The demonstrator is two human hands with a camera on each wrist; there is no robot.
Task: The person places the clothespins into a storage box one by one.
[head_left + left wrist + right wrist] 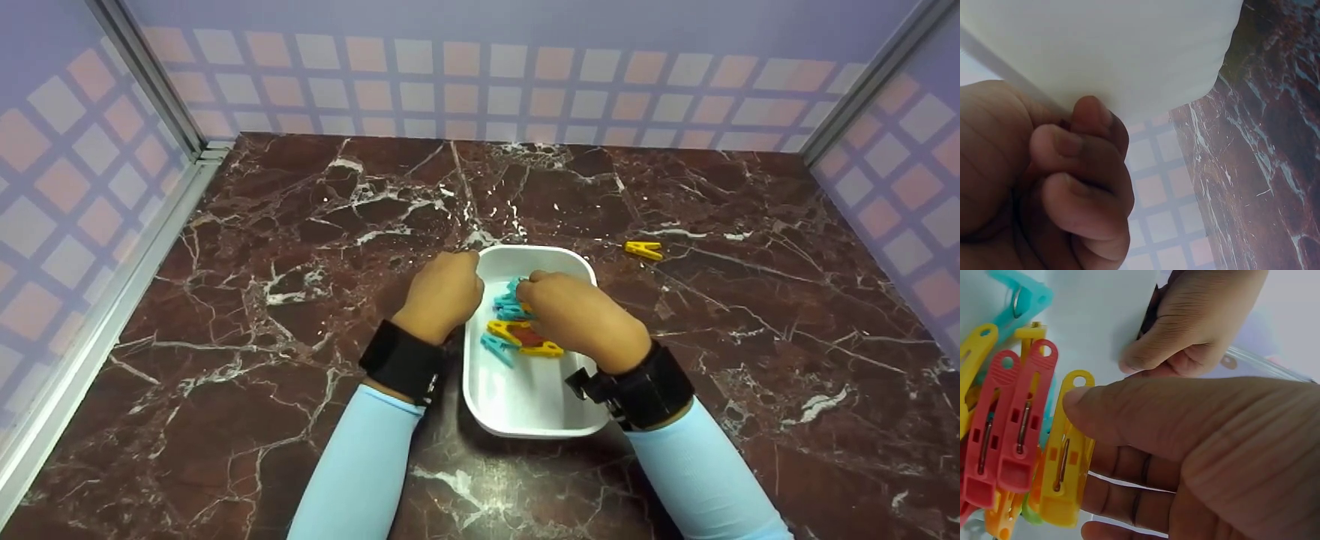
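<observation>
A white plastic tray (536,409) holds several clothespins in teal, yellow and red. At its far left corner my left hand (444,291) grips the rim; the left wrist view shows its curled fingers (1095,208) against the tray's outer wall. My right hand (585,319) reaches into the tray from the right. In the right wrist view its thumb lies on a yellow clothespin (1053,500), pinching it near the holed end. Beside that one are red clothespins (1024,439), and a teal clothespin (1036,295) is near the top. The right hand hides part of the pile in the head view.
A single yellow clothespin (643,250) lies on the dark red marbled tabletop (750,300), right of the tray. Checked panels (480,82) stand at the back and both sides, with a metal rail (112,337) along the left edge.
</observation>
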